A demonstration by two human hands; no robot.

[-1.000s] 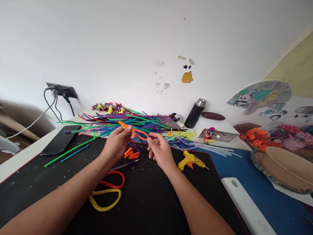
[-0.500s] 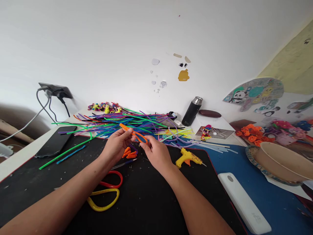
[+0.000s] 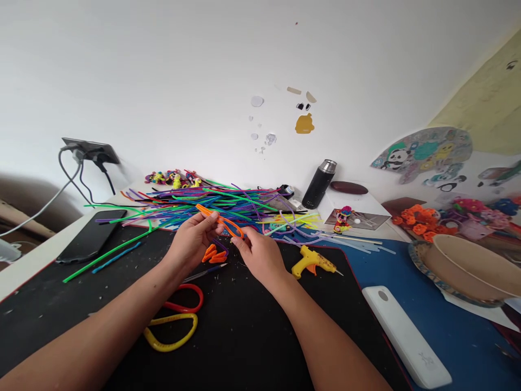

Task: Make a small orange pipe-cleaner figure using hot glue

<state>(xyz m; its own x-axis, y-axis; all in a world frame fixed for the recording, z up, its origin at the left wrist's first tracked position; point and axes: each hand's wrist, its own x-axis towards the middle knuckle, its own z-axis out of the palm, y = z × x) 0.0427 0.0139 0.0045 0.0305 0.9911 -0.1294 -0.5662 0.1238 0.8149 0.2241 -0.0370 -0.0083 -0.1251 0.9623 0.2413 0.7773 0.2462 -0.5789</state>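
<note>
An orange pipe cleaner (image 3: pixel 222 221), bent into a narrow loop, sits just above the middle of the frame, held off the table between both hands. The left hand (image 3: pixel 191 239) pinches its upper-left stretch between thumb and fingertips, with the free end poking up and left past the fingers; the right hand (image 3: pixel 257 254) is closed on the loop's lower-right bend. A second ago the right hand stood further right and the loop was wider and rounder; since then that hand has moved in toward the left one, and the loop now reads flatter and tighter, so the bend is being squeezed into a fold. Just below the loop, on the black mat (image 3: pixel 252 336), lie small folded orange pieces (image 3: pixel 215 254) of the same stuff, with a pen (image 3: pixel 205 272) beside them. Behind the hands spreads a pile of coloured pipe cleaners (image 3: pixel 211 203). Toward lower left lie scissors (image 3: pixel 175 317) with red and yellow handles; right of the hands rests a yellow glue gun (image 3: pixel 315 263). At far left is a phone (image 3: pixel 91 236), and a black flask (image 3: pixel 319 184) stands upright against the wall.
</note>
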